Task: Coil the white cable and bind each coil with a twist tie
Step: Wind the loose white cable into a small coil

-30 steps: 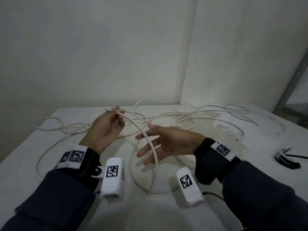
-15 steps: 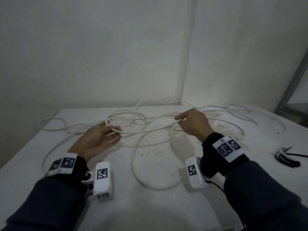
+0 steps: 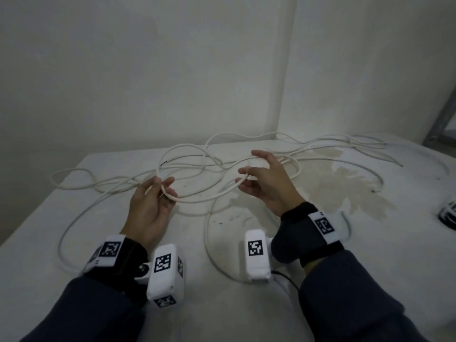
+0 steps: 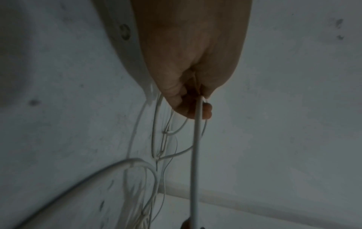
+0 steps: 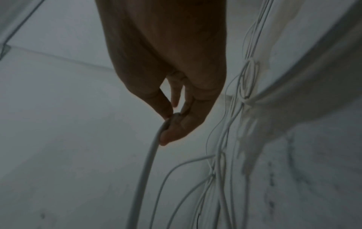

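Note:
A long white cable sprawls in loose loops over the white table. My left hand pinches a loop of it between thumb and fingers, left of centre; the left wrist view shows the cable running out of the curled fingers. My right hand pinches the same strand further right, with its upper fingers spread. In the right wrist view the cable leaves the thumb and forefinger pinch. The strand sags between both hands above the table.
More cable loops lie at the back and right, over a pale stain. A bundle of black-and-white twist ties sits at the right edge. Walls meet in a corner behind the table; a metal frame stands far right.
The right hand swept from beside the left out to the right, took hold of the cable, then came back a little toward me. The left hand kept its hold and lowered slightly.

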A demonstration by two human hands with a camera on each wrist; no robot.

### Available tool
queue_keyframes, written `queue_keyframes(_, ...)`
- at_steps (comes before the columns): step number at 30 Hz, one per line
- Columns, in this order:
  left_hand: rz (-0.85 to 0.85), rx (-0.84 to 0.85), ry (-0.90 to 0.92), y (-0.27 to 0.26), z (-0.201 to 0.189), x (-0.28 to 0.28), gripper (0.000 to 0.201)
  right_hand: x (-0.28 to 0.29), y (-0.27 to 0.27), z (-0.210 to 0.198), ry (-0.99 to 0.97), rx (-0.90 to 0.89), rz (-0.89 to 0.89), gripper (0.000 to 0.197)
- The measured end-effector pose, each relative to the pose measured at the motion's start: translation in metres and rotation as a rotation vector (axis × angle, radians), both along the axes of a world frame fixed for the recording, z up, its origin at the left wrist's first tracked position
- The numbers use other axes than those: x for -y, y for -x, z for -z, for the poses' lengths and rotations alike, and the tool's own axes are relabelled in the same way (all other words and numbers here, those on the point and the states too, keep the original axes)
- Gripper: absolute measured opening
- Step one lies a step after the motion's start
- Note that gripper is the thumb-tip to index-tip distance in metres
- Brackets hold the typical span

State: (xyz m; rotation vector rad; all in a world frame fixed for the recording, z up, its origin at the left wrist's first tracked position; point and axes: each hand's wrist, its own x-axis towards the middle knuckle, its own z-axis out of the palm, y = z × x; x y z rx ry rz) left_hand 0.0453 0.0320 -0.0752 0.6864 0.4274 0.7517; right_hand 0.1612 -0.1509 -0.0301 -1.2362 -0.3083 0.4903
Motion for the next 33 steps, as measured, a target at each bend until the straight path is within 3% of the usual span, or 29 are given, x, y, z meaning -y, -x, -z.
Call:
queue_keyframes(2, -0.002, 0.008, -0.024, 0.0, 0.0, 0.001, 0.01, -0.004, 0.002, 0.01, -0.028, 0.005, -0.02, 0.044)
queue_keyframes(10, 0.127, -0.073, -0.209, -0.002, -0.003, 0.01, 0.022, -0.013, 0.012, 0.017, -0.079, 0.043, 0.006, 0.016)
queue_keyframes(14, 0.214, -0.028, -0.106, 0.003, -0.006, 0.013, 0.024, -0.02, 0.023, 0.023, -0.047, 0.061, -0.105, 0.012)
queue_keyframes(17, 0.132, 0.045, -0.06, 0.005, -0.007, 0.016, 0.024, -0.022, 0.027, 0.026, -0.052, 0.038, -0.206, 0.015)
queue_keyframes(20, 0.034, 0.057, -0.125, 0.003, -0.009, 0.022, 0.023, -0.022, 0.026, 0.027, -0.015, 0.029, -0.214, 0.015)
queue_keyframes(28, 0.129, -0.005, -0.333, 0.004, -0.012, 0.035, 0.016, -0.03, 0.024, 0.006, 0.351, 0.467, -0.208, 0.013)
queue_keyframes(31, 0.202, -0.088, -0.428, 0.006, -0.01, 0.038, 0.015, -0.032, 0.024, 0.01, 0.311, 0.528, -0.219, 0.005)
queue_keyframes(33, 0.219, -0.154, -0.509, 0.005, -0.009, 0.039, 0.013, -0.032, 0.022, 0.015, 0.222, 0.523, -0.213, 0.013)
